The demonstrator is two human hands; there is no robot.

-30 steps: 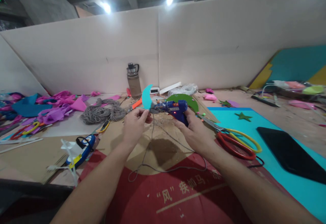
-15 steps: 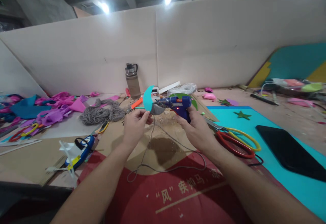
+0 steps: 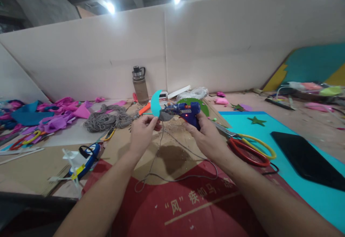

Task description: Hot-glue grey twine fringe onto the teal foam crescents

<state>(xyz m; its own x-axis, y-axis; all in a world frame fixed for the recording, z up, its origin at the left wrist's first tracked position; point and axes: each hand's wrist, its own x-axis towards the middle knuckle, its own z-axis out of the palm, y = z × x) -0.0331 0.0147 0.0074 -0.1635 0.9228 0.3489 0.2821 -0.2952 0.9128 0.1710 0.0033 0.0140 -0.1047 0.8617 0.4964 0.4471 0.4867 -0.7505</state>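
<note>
Between thumb and fingers, my left hand [image 3: 142, 133] pinches the lower end of a turquoise crescent-shaped piece [image 3: 155, 104], held upright over the table. A grey piece [image 3: 166, 115] sits just right of the crescent, and a grey cord [image 3: 153, 158] hangs below it and loops over the red printed board. My right hand [image 3: 206, 133] is wrapped round the handle of a blue glue gun [image 3: 190, 111], which has a small red light lit. The gun's nozzle points left at the crescent, close to its right edge; whether they touch I cannot tell.
Red-and-yellow-handled scissors [image 3: 249, 152], a black tablet [image 3: 307, 159] and a green star [image 3: 257, 121] lie on the right. Behind stands a bottle [image 3: 140, 86]. Grey cord bundle [image 3: 107, 117], purple scraps [image 3: 58, 119] and a blue power strip [image 3: 87, 163] are on the left.
The glue gun in my right hand has shifted very slightly left. My left hand and the crescent have barely moved.
</note>
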